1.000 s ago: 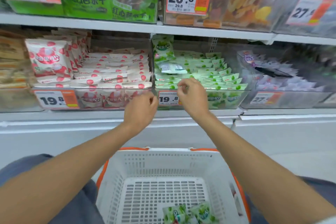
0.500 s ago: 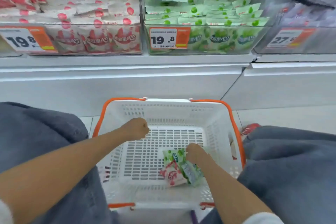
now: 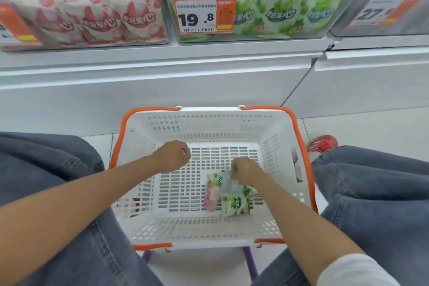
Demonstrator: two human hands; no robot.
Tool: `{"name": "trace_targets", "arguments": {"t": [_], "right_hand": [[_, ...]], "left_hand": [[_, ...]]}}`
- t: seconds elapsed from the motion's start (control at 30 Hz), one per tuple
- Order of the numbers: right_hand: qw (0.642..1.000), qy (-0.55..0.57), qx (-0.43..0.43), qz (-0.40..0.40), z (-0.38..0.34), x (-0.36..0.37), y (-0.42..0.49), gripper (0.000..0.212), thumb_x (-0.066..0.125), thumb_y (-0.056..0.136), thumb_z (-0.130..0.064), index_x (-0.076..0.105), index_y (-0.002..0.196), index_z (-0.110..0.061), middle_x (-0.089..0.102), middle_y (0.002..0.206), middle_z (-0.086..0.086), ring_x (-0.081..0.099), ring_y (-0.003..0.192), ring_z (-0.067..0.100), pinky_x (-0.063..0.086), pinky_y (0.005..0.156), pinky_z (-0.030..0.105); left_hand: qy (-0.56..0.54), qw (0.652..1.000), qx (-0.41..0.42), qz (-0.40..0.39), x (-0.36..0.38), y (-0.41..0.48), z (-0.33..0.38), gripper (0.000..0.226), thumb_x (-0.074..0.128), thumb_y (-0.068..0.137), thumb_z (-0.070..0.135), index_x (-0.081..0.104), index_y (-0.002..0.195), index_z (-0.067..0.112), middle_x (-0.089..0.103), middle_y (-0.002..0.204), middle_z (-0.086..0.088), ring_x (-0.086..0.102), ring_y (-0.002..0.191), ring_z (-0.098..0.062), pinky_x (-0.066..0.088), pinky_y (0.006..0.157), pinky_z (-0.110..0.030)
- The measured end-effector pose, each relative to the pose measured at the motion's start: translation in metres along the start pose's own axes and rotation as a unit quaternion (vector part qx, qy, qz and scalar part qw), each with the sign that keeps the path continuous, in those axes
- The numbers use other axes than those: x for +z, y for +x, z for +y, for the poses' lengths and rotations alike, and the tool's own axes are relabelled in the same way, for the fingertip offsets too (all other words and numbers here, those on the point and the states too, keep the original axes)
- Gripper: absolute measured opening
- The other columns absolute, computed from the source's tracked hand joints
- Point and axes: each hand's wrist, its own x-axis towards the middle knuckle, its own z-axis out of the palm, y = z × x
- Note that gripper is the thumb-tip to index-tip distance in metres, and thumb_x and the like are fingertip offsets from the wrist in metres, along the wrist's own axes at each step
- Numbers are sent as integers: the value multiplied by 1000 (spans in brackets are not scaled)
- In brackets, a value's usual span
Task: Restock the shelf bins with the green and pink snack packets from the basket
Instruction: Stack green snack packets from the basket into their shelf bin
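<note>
A white basket (image 3: 274, 137) with orange handles stands on the floor between my knees. On its floor, right of centre, lie a pink snack packet (image 3: 211, 195) and a green snack packet (image 3: 236, 207). My right hand (image 3: 246, 169) is down in the basket and pinches the top of another green packet (image 3: 228, 184), which is blurred. My left hand (image 3: 173, 155) hovers over the basket's left half with fingers loosely curled under and nothing in it. Above, the pink bin (image 3: 88, 18) and the green bin (image 3: 278, 14) sit side by side on the shelf, both holding several packets.
A third clear bin (image 3: 383, 11) with a 27.9 price tag stands right of the green bin. The white shelf base (image 3: 162, 81) runs behind the basket. My denim-clad knees flank the basket, and a red shoe (image 3: 323, 143) shows at the right.
Both hands came down from the green bin into the basket and my view tilted down. The right hand has closed on a green packet; the left hand stays empty over the basket.
</note>
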Motion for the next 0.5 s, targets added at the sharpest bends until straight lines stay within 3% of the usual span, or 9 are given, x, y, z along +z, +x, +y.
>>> {"name": "trace_targets", "arguments": {"t": [0.07, 0.1, 0.17, 0.23, 0.27, 0.3, 0.37, 0.43, 0.5], "right_hand": [[979, 189, 32, 62, -12, -31, 0, 16, 64, 91, -27, 60, 94, -13, 66, 83, 5, 65, 74, 19, 53, 71, 31], [948, 307, 43, 73, -21, -46, -1, 18, 67, 90, -26, 59, 97, -12, 66, 82, 8, 65, 68, 20, 55, 66, 32], [851, 518, 73, 47, -43, -72, -5, 18, 68, 90, -17, 58, 102, -8, 66, 81, 14, 65, 60, 20, 58, 58, 32], [769, 631, 98, -5, -59, -90, -15, 17, 65, 92, -15, 60, 101, -2, 66, 80, 14, 65, 59, 20, 58, 57, 31], [755, 647, 105, -27, -63, -94, -18, 19, 64, 93, -19, 60, 100, -1, 65, 76, 13, 63, 56, 19, 57, 55, 30], [763, 635, 111, -43, -64, -97, -21, 24, 61, 95, -24, 60, 99, 0, 62, 70, 12, 59, 50, 17, 54, 52, 28], [824, 554, 115, -43, -64, -101, -23, 37, 53, 98, -37, 60, 99, 0, 53, 63, 7, 44, 44, 14, 44, 49, 25], [878, 469, 97, 7, -68, -106, -23, 44, 45, 99, -46, 63, 97, -6, 53, 70, 5, 43, 52, 15, 43, 59, 29], [876, 480, 36, 36, -72, -109, -22, 40, 41, 100, -47, 66, 96, -15, 64, 91, 5, 58, 74, 20, 50, 80, 33]], "left_hand": [[27, 999, 32, 18, 1, 0, 5, 25, 58, 94, 15, 63, 118, 10, 64, 115, -5, 64, 104, -27, 52, 89, -35], [32, 998, 55, 23, 1, 0, 8, 38, 62, 93, 16, 56, 130, 12, 58, 129, -6, 57, 116, -25, 47, 97, -31], [17, 995, 97, 18, -2, -4, 14, 68, 72, 87, 21, 39, 146, 17, 41, 147, 0, 42, 133, -19, 34, 104, -23], [13, 990, 133, 36, -7, -4, 21, 77, 79, 81, 30, 39, 146, 18, 40, 146, 4, 40, 132, -15, 31, 105, -23], [1, 987, 141, 70, -11, -3, 23, 67, 78, 81, 33, 48, 138, 18, 49, 139, 3, 47, 125, -15, 35, 102, -25], [-24, 984, 138, 111, -16, -3, 26, 49, 77, 82, 34, 59, 124, 16, 60, 123, 2, 56, 110, -15, 42, 94, -29], [-78, 979, 108, 153, -28, -1, 28, 30, 73, 85, 38, 67, 95, 11, 67, 89, -2, 59, 78, -15, 45, 73, -31], [-124, 979, 78, 141, -35, 2, 27, 33, 70, 85, 45, 70, 88, 12, 71, 85, -1, 63, 76, -15, 45, 69, -29], [-194, 973, 56, 115, -40, 4, 28, 39, 72, 83, 45, 70, 93, 7, 74, 92, -6, 69, 86, -20, 53, 75, -34]]}}
